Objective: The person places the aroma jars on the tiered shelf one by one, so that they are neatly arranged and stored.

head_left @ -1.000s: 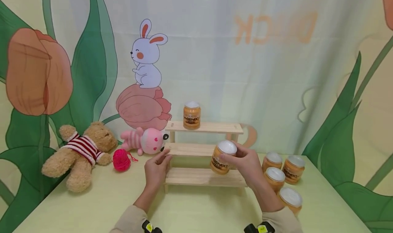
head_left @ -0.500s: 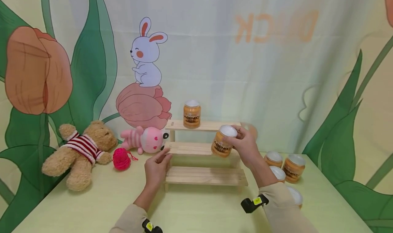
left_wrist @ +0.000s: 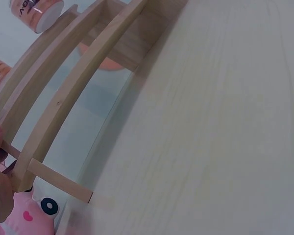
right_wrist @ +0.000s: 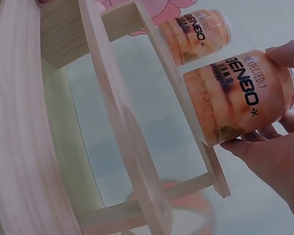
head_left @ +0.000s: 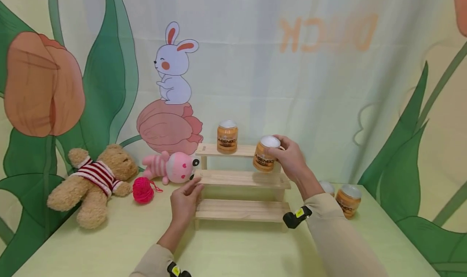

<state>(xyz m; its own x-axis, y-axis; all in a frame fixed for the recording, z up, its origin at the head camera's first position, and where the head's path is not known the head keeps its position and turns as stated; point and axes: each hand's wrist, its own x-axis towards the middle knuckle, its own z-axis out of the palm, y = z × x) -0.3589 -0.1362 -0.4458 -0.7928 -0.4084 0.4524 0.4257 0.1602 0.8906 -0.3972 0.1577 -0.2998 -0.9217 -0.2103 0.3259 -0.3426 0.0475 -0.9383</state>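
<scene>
Right hand (head_left: pixel 290 159) has its fingers curled round an orange jar (head_left: pixel 265 153) with a white lid, held tilted at the front edge of the top step of the wooden rack (head_left: pixel 240 179), just right of the jar already standing there (head_left: pixel 227 136). Left hand (head_left: pixel 184 202), fingers loosely bent, rests against the rack's left end and grips nothing. Risk: released while tilted on that narrow step, the jar could tip off forward or knock its neighbour.

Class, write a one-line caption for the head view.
Right hand holds an orange jar at the wooden shelf's top tier; left hand steadies it.
</scene>
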